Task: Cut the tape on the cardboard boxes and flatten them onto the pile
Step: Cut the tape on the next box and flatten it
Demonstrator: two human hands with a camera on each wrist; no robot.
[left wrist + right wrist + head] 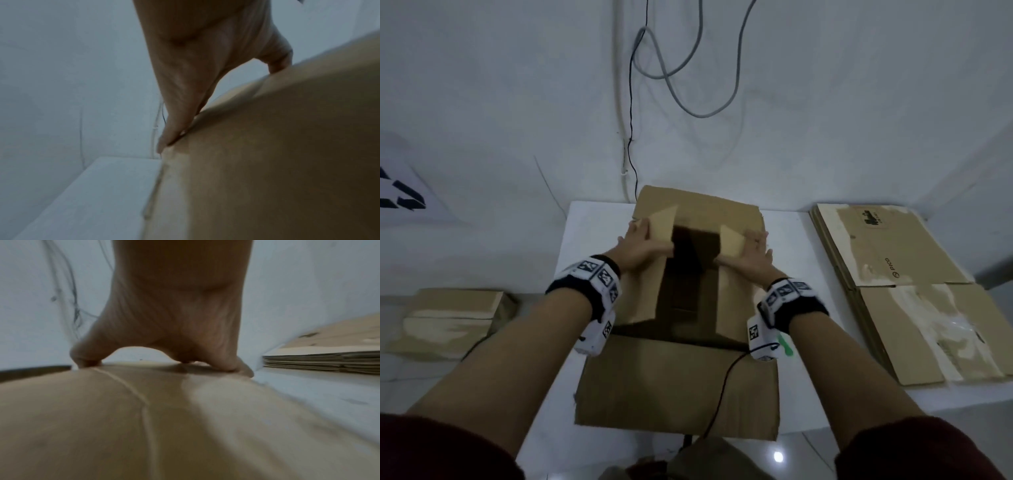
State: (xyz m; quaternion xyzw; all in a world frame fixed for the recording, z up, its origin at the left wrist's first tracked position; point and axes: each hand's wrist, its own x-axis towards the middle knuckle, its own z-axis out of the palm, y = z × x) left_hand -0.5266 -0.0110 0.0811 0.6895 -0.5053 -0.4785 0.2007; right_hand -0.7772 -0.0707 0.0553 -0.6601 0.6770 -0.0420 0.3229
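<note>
An open brown cardboard box (678, 377) stands in the middle of the white table (592, 233), its front flap folded down toward me and its inside dark. My left hand (638, 243) lies against the left side flap (267, 162) with straight fingers along its edge and the thumb on the cardboard. My right hand (755, 255) presses flat on the right side flap (123, 418), fingers spread. The pile of flattened boxes (893, 267) lies on the table at the right and also shows as stacked edges (320, 360) in the right wrist view.
A taped cardboard box (452, 318) sits on a lower surface at the left. A small green object (786, 346) lies on the table under my right wrist; what it is I cannot tell. Cables (671, 68) hang on the white wall behind the table.
</note>
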